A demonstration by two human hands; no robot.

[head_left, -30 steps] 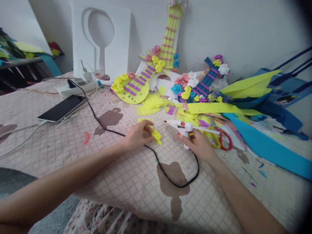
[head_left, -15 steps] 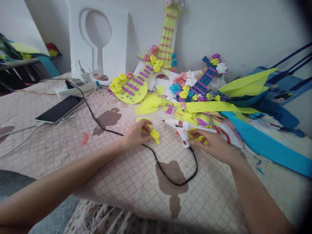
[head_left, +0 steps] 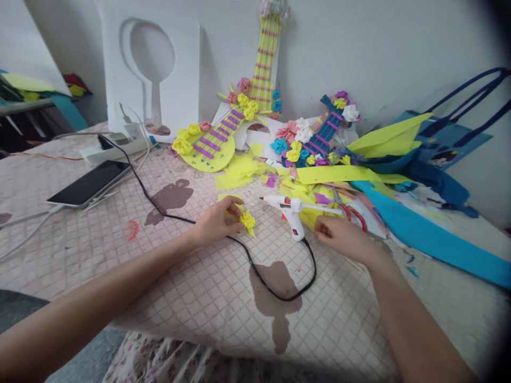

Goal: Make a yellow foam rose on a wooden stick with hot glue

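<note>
Near the middle of the table, my left hand is closed on a small yellow paper flower, its fingertips pinching the left side. My right hand is to the right of a white glue gun, its fingers curled together at the edge of a yellow paper piece. What those fingers hold, if anything, is hidden. The glue gun lies on the table between my hands, nozzle to the left, and its black cord loops below it.
Paper scraps and red-handled scissors lie right of the glue gun. Decorated paper guitars stand behind. A long blue strip is at right. A phone and power strip are at left, with a white cut-out board behind.
My right hand has drawn back slightly from the glue gun, and its fingers have curled in. The view has shifted slightly; my left hand still pinches the flower.
</note>
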